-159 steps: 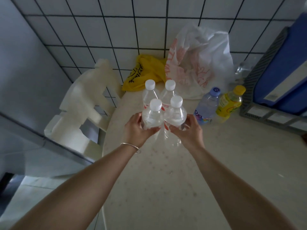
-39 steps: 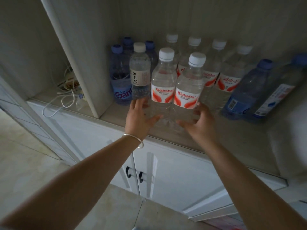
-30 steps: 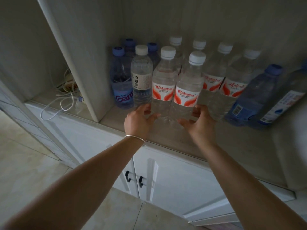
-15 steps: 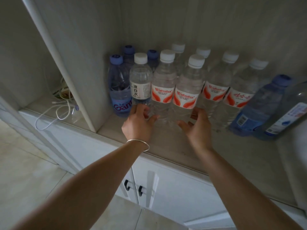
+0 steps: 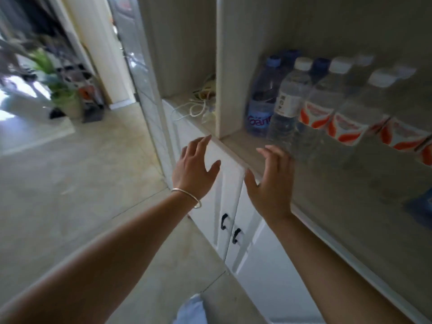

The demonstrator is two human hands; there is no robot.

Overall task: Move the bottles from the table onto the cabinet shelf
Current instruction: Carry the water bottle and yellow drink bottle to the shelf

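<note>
Both hands hang spread and empty before the pale wooden cabinet shelf (image 5: 243, 148): bare left hand (image 5: 194, 169) at nine o'clock, right hand (image 5: 271, 183) centre. Clear plastic water bottles (image 5: 322, 106) stand at two o'clock, blurred.

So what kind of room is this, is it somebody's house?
Probably a home, a living or hallway area. A built-in pale wooden cabinet shelf holds clear plastic water bottles, white cupboard doors with black handles sit below, and a green potted plant stands on the tiled floor beyond.
</note>
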